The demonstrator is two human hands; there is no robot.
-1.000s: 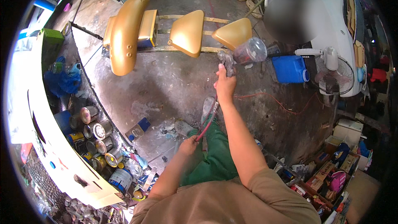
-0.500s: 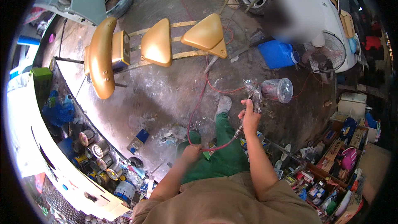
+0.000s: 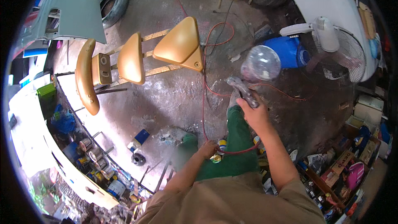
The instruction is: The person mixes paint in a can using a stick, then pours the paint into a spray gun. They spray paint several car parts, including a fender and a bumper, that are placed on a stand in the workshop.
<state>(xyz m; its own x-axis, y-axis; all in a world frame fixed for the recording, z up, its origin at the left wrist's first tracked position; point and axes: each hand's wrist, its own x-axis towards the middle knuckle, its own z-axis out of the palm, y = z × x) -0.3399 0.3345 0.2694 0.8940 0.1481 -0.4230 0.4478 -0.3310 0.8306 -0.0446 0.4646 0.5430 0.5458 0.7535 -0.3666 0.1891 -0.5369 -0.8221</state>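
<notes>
In the head view, taking 12 as straight ahead, the step in hand looks like managing the spray gun (image 3: 244, 92) and its supply line; the gun sits at 3 o'clock of centre, gripped in the right hand (image 3: 258, 110), its clear cup (image 3: 263, 63) at 2; the left hand (image 3: 207, 149), at 6, is closed around the red hose (image 3: 238, 152); the next move would call for a steady wrist and some hose slack.

The gold triangular panel (image 3: 176, 41) lies at 11, the gold middle panel (image 3: 132, 60) at 10, the gold curved fender (image 3: 86, 81) past 9, all well apart from the gun; the hose loop on the floor (image 3: 166, 95) toward 12 could snag a foot; the blue jug (image 3: 286, 52) and the fan (image 3: 329, 37), both near 2, crowd the right side; whether cup and jug touch, I cannot tell.
</notes>
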